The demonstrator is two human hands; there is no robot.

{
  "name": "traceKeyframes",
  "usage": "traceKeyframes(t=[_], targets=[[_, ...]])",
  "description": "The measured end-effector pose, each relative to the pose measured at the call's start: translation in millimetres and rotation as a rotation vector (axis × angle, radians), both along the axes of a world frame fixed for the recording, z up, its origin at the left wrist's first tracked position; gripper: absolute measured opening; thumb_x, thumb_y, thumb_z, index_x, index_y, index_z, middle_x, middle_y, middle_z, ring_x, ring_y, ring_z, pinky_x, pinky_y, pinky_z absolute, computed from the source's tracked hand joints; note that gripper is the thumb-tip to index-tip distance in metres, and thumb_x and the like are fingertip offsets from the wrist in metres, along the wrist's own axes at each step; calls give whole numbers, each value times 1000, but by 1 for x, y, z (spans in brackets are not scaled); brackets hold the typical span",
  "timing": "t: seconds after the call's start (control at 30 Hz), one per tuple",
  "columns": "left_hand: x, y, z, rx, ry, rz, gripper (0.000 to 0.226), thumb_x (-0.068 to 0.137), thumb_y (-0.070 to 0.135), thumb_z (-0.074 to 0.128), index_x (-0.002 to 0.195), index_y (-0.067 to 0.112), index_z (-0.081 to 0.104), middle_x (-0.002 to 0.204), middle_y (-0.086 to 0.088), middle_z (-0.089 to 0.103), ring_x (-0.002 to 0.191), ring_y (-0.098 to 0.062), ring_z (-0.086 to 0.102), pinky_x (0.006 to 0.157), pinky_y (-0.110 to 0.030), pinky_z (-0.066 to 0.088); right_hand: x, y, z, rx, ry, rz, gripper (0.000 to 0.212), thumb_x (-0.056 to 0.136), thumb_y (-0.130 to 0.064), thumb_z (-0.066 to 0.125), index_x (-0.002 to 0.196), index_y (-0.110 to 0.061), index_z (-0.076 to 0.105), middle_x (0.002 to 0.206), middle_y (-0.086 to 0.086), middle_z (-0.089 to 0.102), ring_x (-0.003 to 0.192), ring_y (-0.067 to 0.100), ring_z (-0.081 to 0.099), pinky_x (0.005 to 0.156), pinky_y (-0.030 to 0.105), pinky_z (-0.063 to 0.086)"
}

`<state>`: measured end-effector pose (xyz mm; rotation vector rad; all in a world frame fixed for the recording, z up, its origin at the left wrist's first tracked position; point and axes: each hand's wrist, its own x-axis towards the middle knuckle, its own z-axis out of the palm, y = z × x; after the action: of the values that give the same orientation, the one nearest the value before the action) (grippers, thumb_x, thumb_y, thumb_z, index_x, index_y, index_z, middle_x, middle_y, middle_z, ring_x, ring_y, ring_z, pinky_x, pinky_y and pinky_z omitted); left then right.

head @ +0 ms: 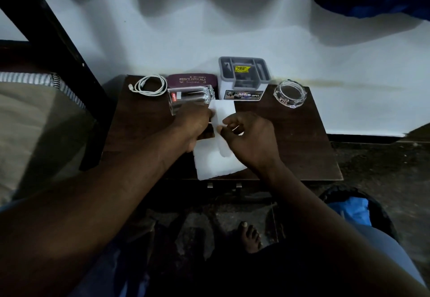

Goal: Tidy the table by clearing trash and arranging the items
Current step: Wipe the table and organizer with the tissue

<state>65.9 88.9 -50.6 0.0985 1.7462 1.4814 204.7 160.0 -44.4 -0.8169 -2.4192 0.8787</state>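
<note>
Centrally, both grips have hold of a white paper on the near middle of the counter. The left grip has its fingers curled round the sheet's left edge. The right grip pinches the same sheet between thumb and forefinger, with the other fingers curled in. Between them the far part of the paper stands folded up, while the near part lies flat and reaches the front edge.

Just beyond the left grip a clear glass lies on its side, mouth to the left; whether the knuckles touch it cannot be told. Behind the glass sits a maroon case, with a coiled white cable to its left. Right of the case a grey-and-white organiser stands against the wall, and well to its right is a glass ashtray. On the floor at lower right is a bin with a blue liner, and a bare foot shows below the counter.
</note>
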Motion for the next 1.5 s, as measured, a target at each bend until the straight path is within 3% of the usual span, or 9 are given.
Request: traceKeyframes(t=[0.13, 0.3, 0.47, 0.63, 0.7, 0.9, 1.03, 1.27, 1.5], targets=[[0, 1, -5, -11, 32, -26, 12, 97, 7, 62, 102, 7, 73, 98, -14, 77, 82, -30, 75, 70, -40, 63, 0, 10, -1, -180, -25, -113, 14, 87, -38, 78, 84, -24, 78, 77, -13, 75, 73, -1, 68, 68, 18, 50], [-1, 1, -6, 7, 64, -25, 6, 90, 5, 69, 90, 10, 71, 84, -8, 77, 73, -26, 74, 67, -41, 65, 4, 17, -8, -305, -44, -179, 14, 86, -35, 80, 80, -23, 77, 73, -8, 75, 72, 5, 72, 78, 35, 62], [0, 1, 4, 114, 93, -130, 12, 83, 6, 77, 85, 17, 74, 78, -2, 77, 69, -15, 72, 56, -26, 56, 0, 20, -2, -782, 81, -102, 38, 86, -42, 81, 98, -7, 75, 94, 5, 78, 87, 23, 75, 80, 41, 61], [-1, 9, 20, 135, 155, -166, 15, 85, 5, 77, 91, 19, 73, 80, 0, 76, 71, -14, 69, 63, -29, 59, 0, 27, 6, -988, 244, -110, 24, 93, -18, 75, 113, -5, 75, 107, 13, 78, 94, 26, 76, 80, 37, 62], [-4, 11, 26, 129, 181, -159, 17, 87, 5, 76, 93, 20, 71, 81, 0, 75, 66, -12, 69, 62, -28, 58, 1, 34, 7, -985, 268, -193, 23, 92, -8, 73, 112, 5, 70, 99, 15, 76, 82, 25, 71, 75, 38, 59], [-12, 6, 34, 147, 138, -123, 22, 91, 6, 68, 113, 10, 70, 95, -7, 68, 82, -22, 63, 79, -39, 60, 8, 53, 15, -936, 348, -289, 6, 90, -6, 73, 88, -10, 70, 91, 11, 77, 80, 30, 71, 70, 39, 59], [-21, 6, 35, 151, 231, 39, 17, 91, 8, 72, 105, 16, 70, 83, -1, 69, 62, -11, 63, 54, -23, 54, 8, 57, 21, -935, 353, -300, 23, 88, -5, 73, 70, -20, 72, 87, 6, 76, 80, 30, 69, 78, 50, 59], [-35, 19, 22, 89, 523, 26, 12, 88, 15, 72, 94, 25, 74, 90, 6, 72, 81, -7, 64, 74, -18, 52, 17, 45, 21, -951, 176, -211, 24, 91, 1, 65, 76, -16, 60, 64, -2, 65, 48, 11, 56, 52, 26, 52], [-36, 34, 6, -52, 855, -516, 27, 88, 11, 76, 113, 18, 72, 93, 2, 67, 78, -8, 60, 72, -22, 48, 35, 32, 12, -1040, -263, -151, 22, 89, 3, 69, 104, -11, 65, 86, 13, 74, 61, 21, 71, 52, 25, 56]])
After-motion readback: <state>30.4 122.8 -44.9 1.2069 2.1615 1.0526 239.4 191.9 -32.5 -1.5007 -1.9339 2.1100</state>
